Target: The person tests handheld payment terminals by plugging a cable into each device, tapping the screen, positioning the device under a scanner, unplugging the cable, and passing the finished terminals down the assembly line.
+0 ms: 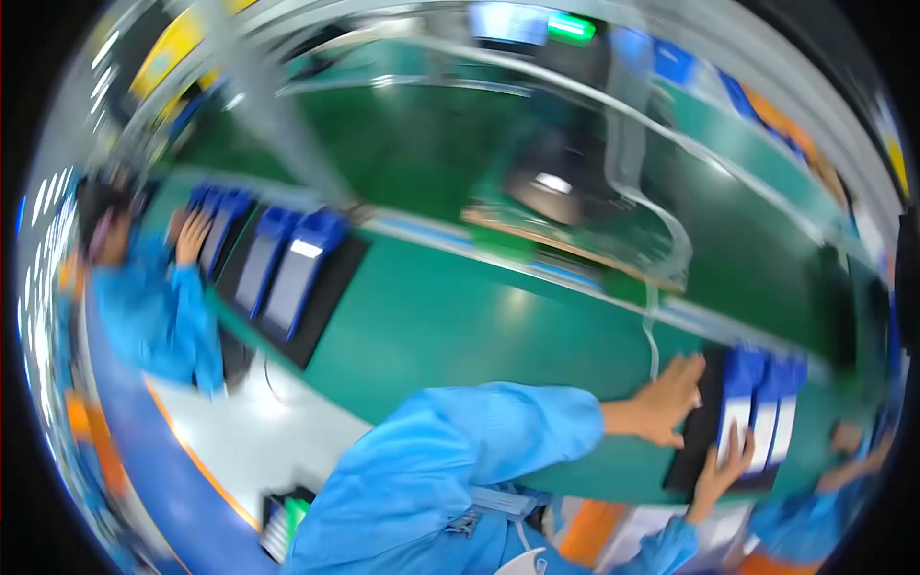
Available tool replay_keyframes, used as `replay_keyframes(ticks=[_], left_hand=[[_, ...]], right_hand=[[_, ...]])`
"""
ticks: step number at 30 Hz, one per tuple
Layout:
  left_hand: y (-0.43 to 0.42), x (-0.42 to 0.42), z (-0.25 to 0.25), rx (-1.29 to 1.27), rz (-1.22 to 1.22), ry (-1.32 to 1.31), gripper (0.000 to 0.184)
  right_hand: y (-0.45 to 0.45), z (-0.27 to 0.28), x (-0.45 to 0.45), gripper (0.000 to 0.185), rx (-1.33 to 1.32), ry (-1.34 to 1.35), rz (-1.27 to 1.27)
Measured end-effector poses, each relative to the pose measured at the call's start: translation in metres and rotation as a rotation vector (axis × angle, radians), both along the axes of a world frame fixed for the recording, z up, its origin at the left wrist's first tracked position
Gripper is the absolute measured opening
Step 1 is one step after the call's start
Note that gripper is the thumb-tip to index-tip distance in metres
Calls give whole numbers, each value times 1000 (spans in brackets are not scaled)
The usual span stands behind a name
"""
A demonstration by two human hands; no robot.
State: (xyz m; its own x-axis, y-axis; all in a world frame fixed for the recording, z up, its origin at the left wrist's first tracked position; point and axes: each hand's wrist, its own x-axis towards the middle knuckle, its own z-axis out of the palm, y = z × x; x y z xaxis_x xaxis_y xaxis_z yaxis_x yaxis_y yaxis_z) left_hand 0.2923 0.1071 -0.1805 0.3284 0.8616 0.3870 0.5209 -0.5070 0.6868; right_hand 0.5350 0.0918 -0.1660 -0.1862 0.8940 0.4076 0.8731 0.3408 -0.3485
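In the head view my left hand [664, 401] reaches right over the green bench, fingers apart and nothing in them, beside the left edge of a black mat [692, 431]. My right hand [725, 470] lies lower on that mat, fingers spread, at the leftmost of several blue holders [744, 372] with white-faced flat pieces [734, 419]. Its fingertips are on or just over that white piece; whether they touch is blurred.
On the left, a co-worker in blue [144, 307] has a hand at more blue holders [273, 225] on a black mat [331, 311]. Another person's arm [853, 470] is at the far right. A white cable [654, 335] hangs onto the green bench [431, 335].
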Motion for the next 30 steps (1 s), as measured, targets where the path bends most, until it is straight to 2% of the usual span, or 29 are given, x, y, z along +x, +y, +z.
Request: replay_keyframes(ticks=[1, 2, 3, 4, 5, 7, 8, 9, 11, 12, 13, 14, 15, 16, 18, 19, 21, 23, 24, 25, 27, 30], left_hand=[[5, 7, -7, 56, 35, 55, 71], [10, 7, -12, 124, 44, 154, 73], [13, 9, -22, 199, 98, 90, 72], [18, 6, -28, 225, 99, -11, 50], [15, -4, -17, 239, 138, -17, 50], [12, -36, 11, -4, -267, -81, 31], [-30, -77, 62, -376, -247, -575, 28], [-51, -102, 81, -220, -222, -579, 31], [-101, -157, 125, -178, -209, -479, 33], [-125, -176, 133, -123, -154, -486, 30], [-146, -190, 140, -64, -100, -499, 28], [-169, -204, 145, 25, -5, -477, 23], [-193, -221, 151, 121, 91, -447, 21], [-219, -238, 158, 156, 184, -374, 20], [-263, -261, 158, 229, 346, -285, 21], [-281, -270, 149, 267, 413, -274, 21], [-314, -294, 144, 235, 522, -152, 19], [-331, -322, 128, 319, 675, -36, 17], [-340, -336, 129, 215, 776, -52, 15], [-345, -351, 133, 108, 872, -62, 14], [-345, -377, 134, 87, 1077, -47, 15], [-343, -416, 135, 89, 1250, 70, 17]], right_hand=[[11, -9, 15, 45, 63, -40, 40], [15, -14, 14, 38, 186, 80, 28], [8, -21, 12, 33, 290, 204, -3], [3, -34, 18, 26, 206, 353, -4], [-8, -41, 20, 24, 124, 503, -32], [-61, -22, -95, 17, -426, 1205, 78], [-88, -12, -152, 22, -733, 1213, 324], [-116, 2, -213, 28, -1069, 1345, 310], [-142, 7, -312, 45, -1586, 1296, 427], [-149, -6, -352, 47, -1701, 1098, 669], [-156, -15, -396, 48, -1716, 1151, 1061], [-169, -1, -450, 53, -1965, 1161, 721], [-179, -1, -501, 53, -2023, 1036, 670], [-194, 0, -537, 42, -1875, 1036, 726], [-197, 12, -594, 34, -1490, 452, 760], [-197, 1, -607, 34, -1498, 457, 762], [-194, -23, -628, 35, -1187, 524, 658], [-182, -8, -627, 36, -1135, 453, 738], [-177, -3, -624, 38, -1085, 379, 810], [-175, -4, -624, 39, -1139, 434, 849], [-169, 1, -622, 38, -1156, 299, 812], [-160, -3, -587, 39, -1187, 301, 841]])
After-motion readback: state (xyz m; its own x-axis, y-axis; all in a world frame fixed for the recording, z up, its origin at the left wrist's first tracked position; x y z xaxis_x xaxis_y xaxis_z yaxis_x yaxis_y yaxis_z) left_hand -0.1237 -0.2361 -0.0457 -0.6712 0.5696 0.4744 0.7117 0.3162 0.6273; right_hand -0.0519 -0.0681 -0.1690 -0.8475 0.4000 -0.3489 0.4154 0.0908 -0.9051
